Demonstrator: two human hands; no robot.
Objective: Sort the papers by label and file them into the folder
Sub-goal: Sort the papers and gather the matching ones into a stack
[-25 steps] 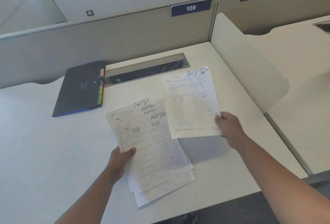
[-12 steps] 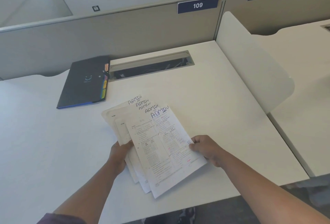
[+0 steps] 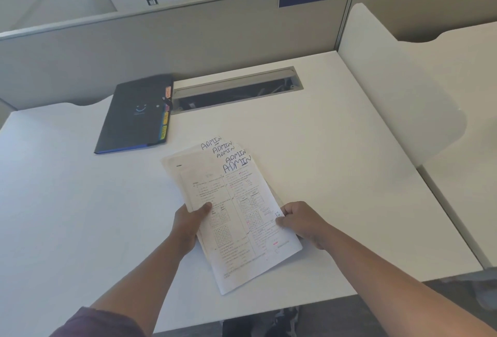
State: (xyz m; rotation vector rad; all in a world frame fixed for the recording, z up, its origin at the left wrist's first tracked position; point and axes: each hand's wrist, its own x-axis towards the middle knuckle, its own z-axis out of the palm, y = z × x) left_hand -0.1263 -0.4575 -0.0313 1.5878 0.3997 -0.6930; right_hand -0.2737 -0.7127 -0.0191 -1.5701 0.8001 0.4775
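both your hands hold one fanned stack of papers [image 3: 236, 218], five "admin" headings visible.
the dark folder [image 3: 134, 116], closed with coloured tabs at its edge, lies flat beyond the stack and to its left. your left hand [image 3: 188, 226] grips the stack's left edge, thumb on top; your right hand [image 3: 301, 222] pinches its right edge.

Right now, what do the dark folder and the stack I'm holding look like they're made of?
Folder: seemingly matte dark plastic, going by its smooth, stiff cover and coloured index tabs along the edge.
Stack of papers: thin white printed paper, handwritten ADMIN on top corners, sheets fanned and flexing.
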